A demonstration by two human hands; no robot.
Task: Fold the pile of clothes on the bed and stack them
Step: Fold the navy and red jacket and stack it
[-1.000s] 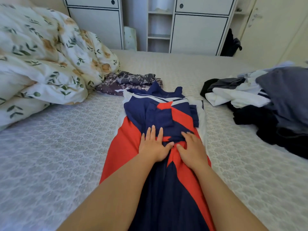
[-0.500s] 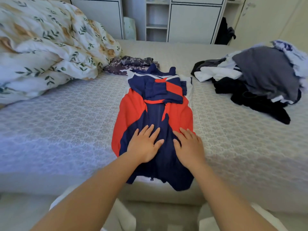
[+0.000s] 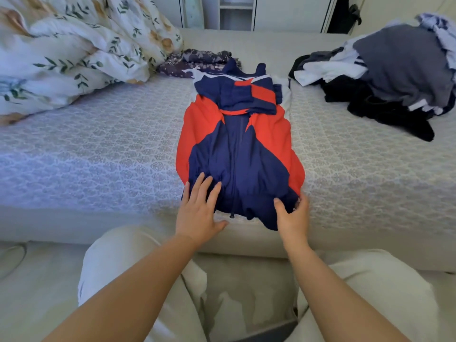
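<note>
Navy-and-red jacket (image 3: 240, 154) spread lengthwise on the bed (image 3: 103, 154), sleeves folded in across the chest, hem hanging slightly over the near mattress edge. No container anywhere; only loose heaps. Far beyond the right fingertips and off to the right, an unfolded pile of clothes (image 3: 394, 77) in grey, white and black. Straight ahead past the jacket's collar, touching it, a dark floral-print garment (image 3: 197, 61). Beyond the left fingertips and off to the left, a bunched leaf-print duvet (image 3: 74, 48).

Left hand (image 3: 198, 213) palm down, fingers straight and slightly spread, resting flat on the jacket's near left corner, thumb out toward the mattress edge. Right hand (image 3: 293, 215) turned on its side at the near right corner, thumb on top of the navy hem and fingers curled under the edge, pinching the fabric. Both forearms bare, reaching forward from below, with light trousers (image 3: 138, 267) showing under them. Between the two hands, the zip line and hem of the jacket.
</note>
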